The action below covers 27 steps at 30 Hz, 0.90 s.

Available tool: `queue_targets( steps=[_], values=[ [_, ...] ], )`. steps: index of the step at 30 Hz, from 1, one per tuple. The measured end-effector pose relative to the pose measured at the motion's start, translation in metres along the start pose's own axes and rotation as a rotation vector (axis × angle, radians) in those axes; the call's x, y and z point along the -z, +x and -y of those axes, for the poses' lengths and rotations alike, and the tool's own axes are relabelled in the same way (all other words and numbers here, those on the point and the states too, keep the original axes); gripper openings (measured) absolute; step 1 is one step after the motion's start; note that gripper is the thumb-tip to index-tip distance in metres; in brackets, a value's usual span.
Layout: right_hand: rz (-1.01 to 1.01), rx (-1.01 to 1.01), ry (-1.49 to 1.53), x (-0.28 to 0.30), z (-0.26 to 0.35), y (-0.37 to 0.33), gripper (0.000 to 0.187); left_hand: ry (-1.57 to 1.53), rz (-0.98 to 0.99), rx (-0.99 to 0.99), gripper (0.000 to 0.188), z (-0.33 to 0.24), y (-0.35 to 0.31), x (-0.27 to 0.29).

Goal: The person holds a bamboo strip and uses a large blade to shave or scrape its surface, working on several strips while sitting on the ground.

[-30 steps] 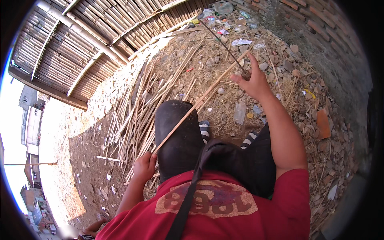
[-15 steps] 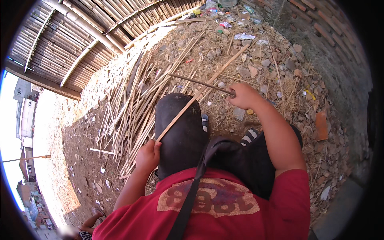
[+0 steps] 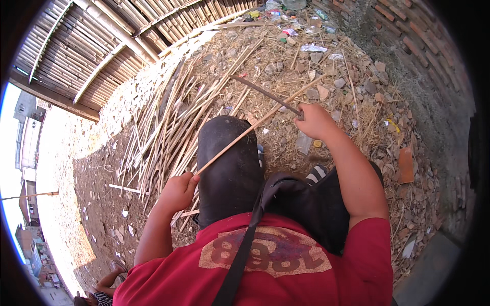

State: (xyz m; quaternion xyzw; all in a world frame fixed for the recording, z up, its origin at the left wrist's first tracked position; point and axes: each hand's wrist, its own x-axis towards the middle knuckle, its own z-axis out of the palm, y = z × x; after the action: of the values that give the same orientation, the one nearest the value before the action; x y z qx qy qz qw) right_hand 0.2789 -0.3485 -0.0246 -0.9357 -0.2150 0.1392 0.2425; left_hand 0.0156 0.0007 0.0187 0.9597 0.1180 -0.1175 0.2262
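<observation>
A long bamboo strip (image 3: 232,144) slants across my raised left knee, its far end pointing up and to the right. My left hand (image 3: 178,192) is closed around its near end, beside the knee. In my right hand (image 3: 312,121) is a long, narrow, dark knife (image 3: 265,93), seen nearly edge-on. The knife points to the upper left and crosses the strip in the picture; whether they touch I cannot tell. My fingers hide most of its handle.
Many loose bamboo strips (image 3: 168,127) lie in a heap left of my knee. Stones and litter (image 3: 311,48) cover the ground ahead. A bamboo slat structure (image 3: 87,46) stands at upper left, a brick wall (image 3: 408,41) at right. Another person (image 3: 104,288) is at lower left.
My left hand has shifted slightly left and up, and the strip's far end has dropped lower and turned. My right hand has moved a little up and right with the knife.
</observation>
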Motion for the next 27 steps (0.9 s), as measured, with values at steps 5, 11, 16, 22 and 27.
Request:
queue_targets(
  steps=[5, 11, 16, 22, 27],
  values=[
    [0.047, 0.079, -0.025, -0.011, -0.008, 0.005, 0.032, 0.0, 0.047, -0.051, 0.045, 0.007, 0.008, -0.002],
    [-0.074, -0.005, 0.028, -0.003, -0.019, 0.005, 0.039, -0.029, 0.07, -0.012, 0.049, 0.01, 0.009, 0.003],
    [0.045, 0.008, 0.033, -0.003, -0.014, 0.001, 0.044, -0.07, 0.138, 0.005, 0.05, 0.012, 0.014, 0.007],
    [-0.178, -0.043, 0.059, -0.009, -0.035, 0.011, 0.029, -0.154, 0.204, 0.064, 0.054, 0.018, 0.018, 0.014],
    [0.065, 0.092, -0.051, 0.005, 0.004, -0.007, 0.031, -0.064, 0.141, 0.002, 0.053, 0.016, 0.018, 0.011]
  ],
)
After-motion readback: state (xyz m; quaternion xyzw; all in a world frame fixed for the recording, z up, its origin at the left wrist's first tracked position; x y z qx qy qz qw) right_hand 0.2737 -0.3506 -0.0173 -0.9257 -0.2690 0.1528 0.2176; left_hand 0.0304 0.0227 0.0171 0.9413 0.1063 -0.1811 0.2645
